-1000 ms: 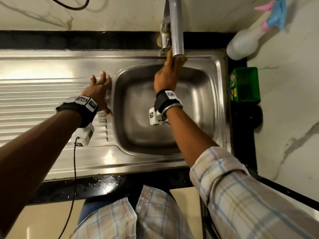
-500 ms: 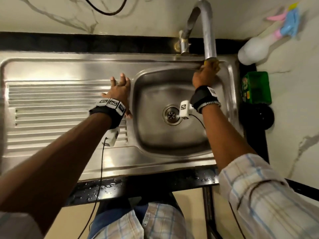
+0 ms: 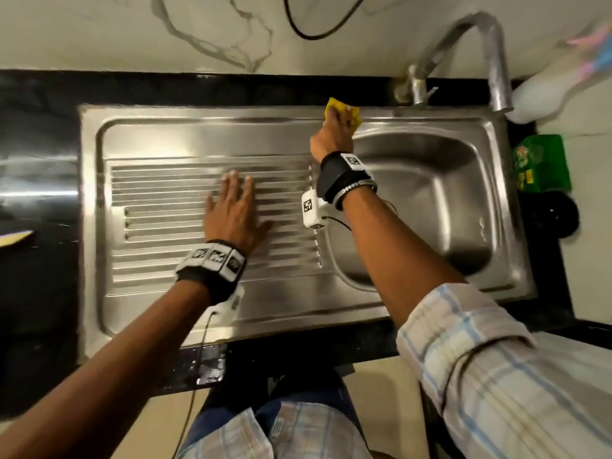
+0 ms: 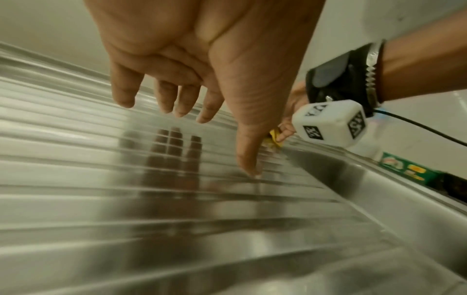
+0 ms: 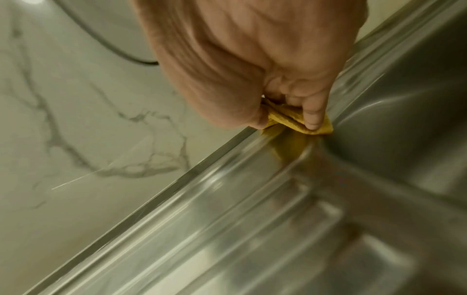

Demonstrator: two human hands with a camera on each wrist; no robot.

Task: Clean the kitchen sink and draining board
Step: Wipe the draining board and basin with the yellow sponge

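- Marble-look wall at top of frame, black desk (image 3: pixel 39 193) carrying a steel sink unit: basin (image 3: pixel 430 207) at right, ribbed draining board (image 3: pixel 165 193) at left, tap (image 3: pixel 490 54) upper right.
- Change vs 0.5 s ago: right hand (image 3: pixel 334 134) has moved left, from under the tap spout at the basin's back edge to the back rim where basin meets draining board.
- Right hand: fingers curled, pinching a folded yellow cloth (image 3: pixel 342 111) and pressing it onto the rim; right wrist view confirms the cloth (image 5: pixel 290 121) sits on the rim ridge.
- Left hand (image 3: pixel 235 210) has shifted from the basin's left edge to mid draining board; flat, fingers straight, holding nothing. Left wrist view shows the thumb tip on the ribs; the other fingertips I can't tell.
- Read: the wipe is crossing from the sink's back edge to the draining board. Ribbed area likely still to do.
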